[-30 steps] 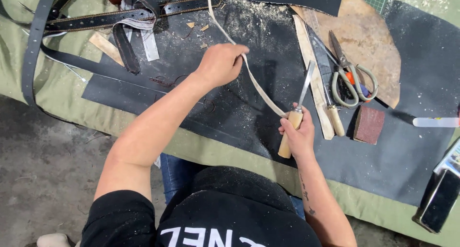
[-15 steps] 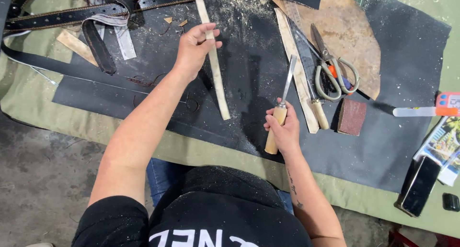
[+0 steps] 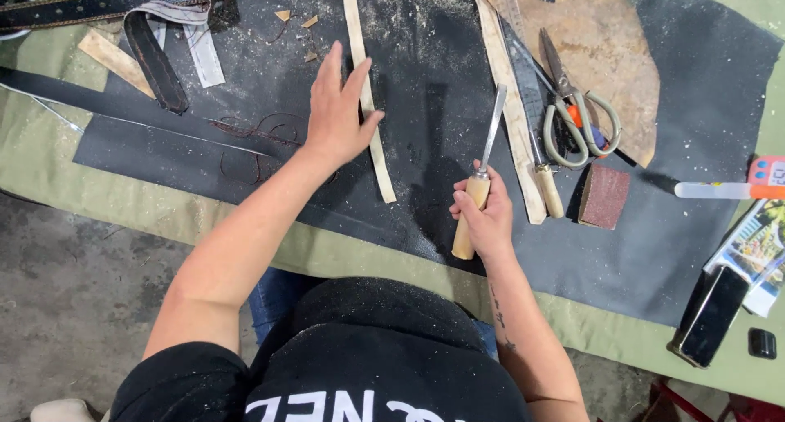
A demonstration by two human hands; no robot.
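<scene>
A person leans over a worktop (image 3: pixel 49 156) draped in green cloth, with a black mat (image 3: pixel 425 87) spread across its middle. The left arm stretches forward from the near edge, elbow almost straight. The left hand (image 3: pixel 337 111) lies flat, palm down, fingers spread and released, pressing on a pale leather strip (image 3: pixel 370 103). The strip runs from the far edge toward the near edge, down the middle of the mat. The right arm is bent, its forearm coming up from the near edge. The right hand (image 3: pixel 484 213) is clenched around the wooden handle of a chisel (image 3: pixel 478 177), whose metal blade points toward the far edge, just right of the strip and apart from it. Further right lie a second strip (image 3: pixel 509 103), scissors (image 3: pixel 572 103) and a brown block (image 3: pixel 605 196).
</scene>
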